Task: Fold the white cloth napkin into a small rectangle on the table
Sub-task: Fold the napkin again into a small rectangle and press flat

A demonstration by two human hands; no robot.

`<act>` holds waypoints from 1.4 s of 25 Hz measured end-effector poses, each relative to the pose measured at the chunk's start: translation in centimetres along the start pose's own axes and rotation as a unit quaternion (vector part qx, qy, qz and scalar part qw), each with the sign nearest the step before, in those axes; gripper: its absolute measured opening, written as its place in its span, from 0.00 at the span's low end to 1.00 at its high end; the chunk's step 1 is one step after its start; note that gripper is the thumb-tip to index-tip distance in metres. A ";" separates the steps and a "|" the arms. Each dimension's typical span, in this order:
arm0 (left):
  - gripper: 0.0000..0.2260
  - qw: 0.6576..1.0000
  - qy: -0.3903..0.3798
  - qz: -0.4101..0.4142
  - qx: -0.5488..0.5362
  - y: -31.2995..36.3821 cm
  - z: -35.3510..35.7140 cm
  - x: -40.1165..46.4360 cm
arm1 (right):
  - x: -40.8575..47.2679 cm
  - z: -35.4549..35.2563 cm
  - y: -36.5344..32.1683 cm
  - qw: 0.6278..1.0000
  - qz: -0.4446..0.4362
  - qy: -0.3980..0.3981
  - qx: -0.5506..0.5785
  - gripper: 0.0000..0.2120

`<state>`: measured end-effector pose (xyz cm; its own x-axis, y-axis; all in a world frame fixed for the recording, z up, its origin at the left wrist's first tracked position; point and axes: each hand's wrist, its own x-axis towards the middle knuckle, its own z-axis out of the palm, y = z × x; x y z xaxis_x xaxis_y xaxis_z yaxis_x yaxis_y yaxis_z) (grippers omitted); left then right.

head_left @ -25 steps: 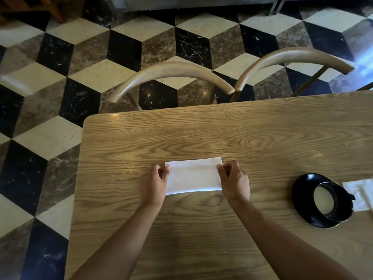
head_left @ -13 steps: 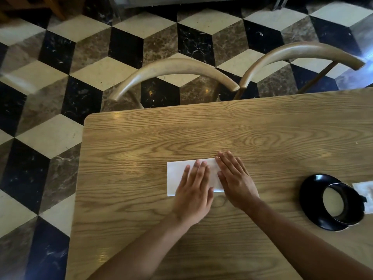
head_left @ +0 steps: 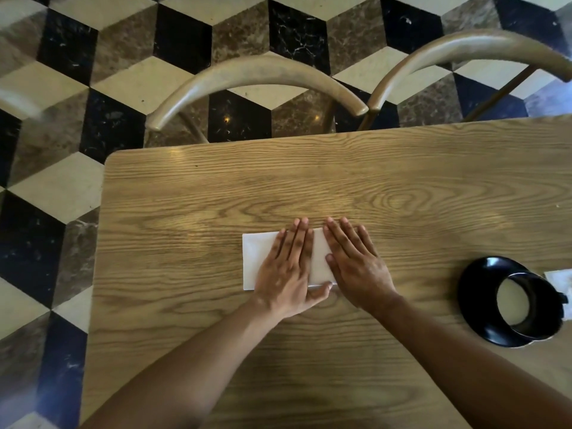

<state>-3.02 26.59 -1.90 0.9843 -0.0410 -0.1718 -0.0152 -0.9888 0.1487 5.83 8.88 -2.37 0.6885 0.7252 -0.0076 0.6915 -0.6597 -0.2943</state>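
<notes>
The head view looks down on a wooden table [head_left: 309, 187] whose far left corner is rounded. On it, a little nearer than the middle, lies the white cloth napkin [head_left: 252, 261], already folded to a small flat rectangle with its long sides running left to right.

Both hands lie flat on the napkin, palms down. The left hand [head_left: 286, 270] covers its middle, fingers [head_left: 298, 239] straight and held together, pointing away from the person, with the tips reaching just past the far edge; the thumb lies along the near edge. The right hand [head_left: 356, 267] rests on the napkin's right end and spills onto the bare wood beside it, its fingers also straight and only slightly spread. Neither hand grips anything (each simply presses flat). Only the left end of the napkin and a strip between the hands show.

Well apart to the right stands a black saucer [head_left: 473, 292] carrying a black cup [head_left: 526, 329], which holds something pale, perhaps a milky drink, though the blur leaves that uncertain. A white paper item [head_left: 558, 278] lies just beyond it at the frame edge.

Behind the table, two curved wooden chair backs [head_left: 257, 72] stand over a floor [head_left: 62, 187] of black, brown and cream cube-patterned tiles.
</notes>
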 end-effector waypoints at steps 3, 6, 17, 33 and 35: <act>0.48 1.000 0.006 -0.015 0.001 -1.3 -0.1 -0.7 | 0.1 -0.1 0.1 1.000 0.006 -0.006 -0.006 0.26; 0.46 0.999 0.019 -0.046 0.012 -4.1 -0.4 -2.5 | 0.0 -0.1 0.3 1.000 0.009 -0.015 -0.008 0.26; 0.48 0.996 0.002 -0.083 0.036 -6.9 -1.1 -4.9 | 0.3 -0.5 -0.1 0.996 0.037 -0.072 0.022 0.27; 0.37 0.998 0.023 -0.047 0.029 -6.6 0.2 -8.9 | -4.0 0.0 -1.1 0.999 0.024 -0.041 -0.018 0.30; 0.37 0.998 0.005 -0.057 0.013 -6.3 0.1 -8.9 | -3.9 0.3 -1.5 0.998 0.034 -0.048 -0.013 0.30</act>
<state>-11.72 33.17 -1.39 0.9817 0.0726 -0.1759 0.0917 -0.9905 0.1027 2.06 7.06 -2.16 0.7109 0.6930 -0.1197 0.6499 -0.7124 -0.2648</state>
